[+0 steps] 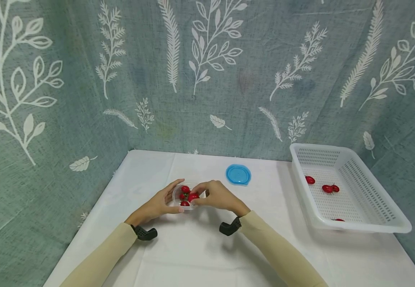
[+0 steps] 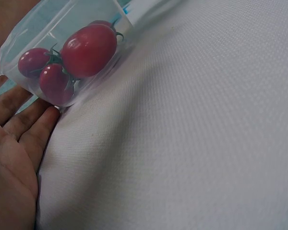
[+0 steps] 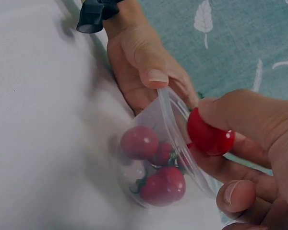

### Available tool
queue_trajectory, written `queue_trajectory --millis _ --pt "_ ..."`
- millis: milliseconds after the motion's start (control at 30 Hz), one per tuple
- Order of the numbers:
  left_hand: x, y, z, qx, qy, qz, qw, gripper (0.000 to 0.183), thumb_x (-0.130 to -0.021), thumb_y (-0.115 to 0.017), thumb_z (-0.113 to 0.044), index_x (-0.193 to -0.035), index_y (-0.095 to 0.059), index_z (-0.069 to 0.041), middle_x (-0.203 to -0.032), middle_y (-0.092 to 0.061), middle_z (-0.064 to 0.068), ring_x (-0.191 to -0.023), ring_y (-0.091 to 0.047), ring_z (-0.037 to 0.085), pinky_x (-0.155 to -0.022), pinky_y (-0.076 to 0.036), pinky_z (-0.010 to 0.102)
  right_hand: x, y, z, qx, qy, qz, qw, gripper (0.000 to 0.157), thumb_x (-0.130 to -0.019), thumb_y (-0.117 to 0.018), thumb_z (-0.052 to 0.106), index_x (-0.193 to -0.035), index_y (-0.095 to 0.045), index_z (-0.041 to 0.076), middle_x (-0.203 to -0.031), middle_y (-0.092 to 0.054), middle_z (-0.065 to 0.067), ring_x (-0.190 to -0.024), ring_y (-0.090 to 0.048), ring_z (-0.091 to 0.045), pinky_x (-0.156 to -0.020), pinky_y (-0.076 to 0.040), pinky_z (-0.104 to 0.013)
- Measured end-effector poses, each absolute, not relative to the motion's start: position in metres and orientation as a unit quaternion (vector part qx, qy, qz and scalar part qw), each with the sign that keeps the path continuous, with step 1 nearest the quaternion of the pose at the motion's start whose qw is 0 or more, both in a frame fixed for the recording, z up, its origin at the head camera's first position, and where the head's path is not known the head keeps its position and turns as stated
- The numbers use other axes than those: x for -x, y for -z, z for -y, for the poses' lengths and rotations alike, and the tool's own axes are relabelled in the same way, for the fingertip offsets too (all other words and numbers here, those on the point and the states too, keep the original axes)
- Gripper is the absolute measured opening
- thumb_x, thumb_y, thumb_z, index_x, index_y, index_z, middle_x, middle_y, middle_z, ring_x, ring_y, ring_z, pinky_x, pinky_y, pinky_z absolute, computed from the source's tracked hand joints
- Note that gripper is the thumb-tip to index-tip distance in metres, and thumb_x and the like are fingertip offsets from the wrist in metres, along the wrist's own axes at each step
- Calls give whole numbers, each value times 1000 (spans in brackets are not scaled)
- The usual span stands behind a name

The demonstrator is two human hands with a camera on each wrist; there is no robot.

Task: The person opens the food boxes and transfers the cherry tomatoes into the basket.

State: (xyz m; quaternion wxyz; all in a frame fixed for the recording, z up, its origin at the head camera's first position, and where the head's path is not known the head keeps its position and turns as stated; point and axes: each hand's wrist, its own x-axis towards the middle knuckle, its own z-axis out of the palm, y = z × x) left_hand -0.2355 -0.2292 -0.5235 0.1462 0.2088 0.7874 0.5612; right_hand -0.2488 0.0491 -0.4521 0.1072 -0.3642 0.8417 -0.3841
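Note:
A small clear plastic tub [image 1: 174, 197] stands on the white cloth with several red cherry tomatoes [image 2: 89, 50] inside, their green stems still on. My left hand [image 1: 158, 205] holds the tub from the left, its thumb at the rim [image 3: 168, 112] and its fingers along the far side. Between thumb and fingers, my right hand [image 1: 221, 195] pinches another cherry tomato [image 3: 209, 135] right at the tub's mouth. In the right wrist view this tomato overlaps the rim, and the others show through the cloudy wall.
A round blue lid [image 1: 238, 174] lies behind the right hand. Over on the right stands a white perforated basket [image 1: 365, 227] with a few cherry tomatoes [image 1: 327, 189] on its floor. A green leaf-patterned curtain [image 1: 193, 119] hangs along the table's back and left edges.

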Motion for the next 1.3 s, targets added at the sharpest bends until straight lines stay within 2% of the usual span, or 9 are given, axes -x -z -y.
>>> queue_trajectory --millis 100,233,400,700,967,1133,1300 --pt "236 524 229 -205 -563 -787 149 106 -85 -88 -29 -165 -20 -31 -171 -9 -3 -157 -8 34 -124 -16 58 249 450 -53 360 388 -843 95 27 -92 -81 31 -118 -76 23 -100 -72 14 -69 -55 -15 -56 -45 -25" --pt "236 524 229 -202 -558 -791 149 104 -86 -87 -30 -165 -20 -33 -171 -10 -2 -157 -8 35 -124 -15 59 249 445 -59 347 388 -850 80 28 -92 -80 31 -119 -76 25 -103 -71 14 -61 -50 -13 -51 -40 -24" --pt "234 525 228 -196 -558 -793 148 105 -85 -87 -30 -165 -20 -31 -171 -12 -2 -157 -9 34 -124 -15 58 250 435 -71 329 396 -854 72 29 -93 -80 34 -120 -76 26 -106 -71 13 -59 -50 -14 -48 -38 -25" --pt "236 525 228 -203 -543 -802 144 106 -83 -90 -32 -164 -22 -34 -171 -11 -3 -157 -9 34 -123 -19 56 252 413 -100 294 396 -869 50 28 -91 -80 35 -117 -76 23 -102 -70 11 -57 -48 -14 -49 -38 -25" --pt "241 521 232 -209 -539 -803 143 106 -82 -90 -36 -164 -23 -36 -171 -11 -3 -156 -10 34 -123 -21 55 256 393 -131 267 382 -885 9 26 -92 -80 33 -116 -77 24 -85 -70 8 -57 -50 -18 -49 -42 -29" --pt "242 521 231 -210 -541 -800 151 106 -83 -89 -34 -164 -22 -35 -171 -10 -2 -156 -9 35 -123 -21 57 259 385 -152 243 372 -896 -8 24 -93 -79 34 -115 -77 25 -98 -70 7 -54 -47 -20 -46 -35 -28" --pt "242 521 232 -205 -541 -800 157 105 -83 -90 -33 -164 -23 -38 -171 -10 -3 -157 -9 34 -123 -22 55 261 380 -172 222 369 -903 -16 24 -93 -78 32 -115 -77 22 -103 -72 4 -58 -51 -22 -47 -39 -30"
